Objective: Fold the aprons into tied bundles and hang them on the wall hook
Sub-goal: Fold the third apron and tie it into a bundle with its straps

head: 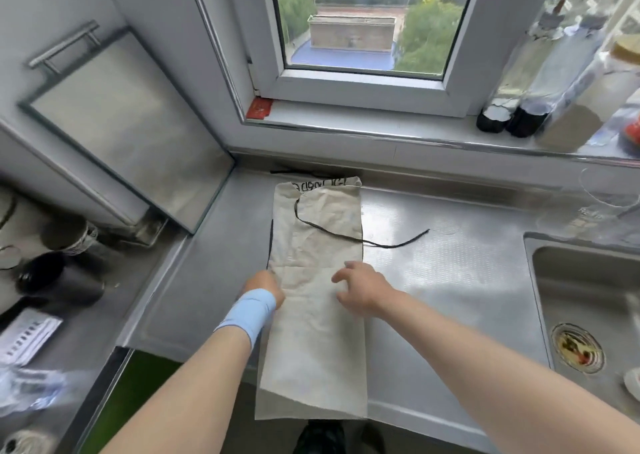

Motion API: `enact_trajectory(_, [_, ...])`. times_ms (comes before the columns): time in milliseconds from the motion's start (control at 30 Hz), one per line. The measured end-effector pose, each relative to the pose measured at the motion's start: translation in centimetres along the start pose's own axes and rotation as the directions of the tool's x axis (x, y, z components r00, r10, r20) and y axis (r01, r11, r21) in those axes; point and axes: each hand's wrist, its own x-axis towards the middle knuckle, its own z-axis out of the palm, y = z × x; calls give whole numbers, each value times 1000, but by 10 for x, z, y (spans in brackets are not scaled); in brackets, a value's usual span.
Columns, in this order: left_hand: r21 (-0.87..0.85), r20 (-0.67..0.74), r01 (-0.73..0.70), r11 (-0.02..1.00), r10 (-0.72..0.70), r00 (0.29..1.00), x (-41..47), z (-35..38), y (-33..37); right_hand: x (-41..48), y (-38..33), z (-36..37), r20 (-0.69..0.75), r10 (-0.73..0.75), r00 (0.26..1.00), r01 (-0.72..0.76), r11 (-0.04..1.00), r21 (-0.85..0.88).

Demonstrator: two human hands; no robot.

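A beige apron (313, 332) lies folded into a long narrow strip on the steel counter (450, 280), its near end hanging over the front edge. A black tie string (391, 244) runs from its upper part out to the right across the counter. My left hand (265, 285), with a blue wristband, grips the strip's left edge about halfway along. My right hand (360, 287) hovers over the strip's right side with fingers loosely spread and curved; whether it touches the cloth is unclear.
A sink (588, 280) with its drain (576, 348) lies to the right. Bottles (519, 107) stand on the window sill at the back right. A framed steel panel (121, 124) leans at the left, with dark cups (52, 277) and clutter below it.
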Motion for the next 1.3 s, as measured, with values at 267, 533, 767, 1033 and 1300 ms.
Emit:
enact_trajectory(267, [264, 134, -442, 857, 421, 897, 14, 15, 26, 25, -5, 9, -50, -68, 996, 56, 974, -221])
enact_trajectory(533, [53, 131, -333, 941, 324, 937, 45, -6, 70, 71, 12, -31, -278, 70, 958, -108, 986, -123])
enact_trajectory(767, [-567, 410, 120, 815, 153, 899, 64, -11, 105, 96, 4, -37, -94, 120, 988, -134, 978, -162])
enact_trajectory(1033, [-847, 73, 54, 528, 16, 997, 95, -60, 85, 127, -50, -56, -26, -52, 998, 58, 906, 420])
enact_trajectory(1300, [355, -23, 20, 935, -13, 1000, 123, -122, 46, 149, -51, -68, -130, 82, 988, -44, 961, 272])
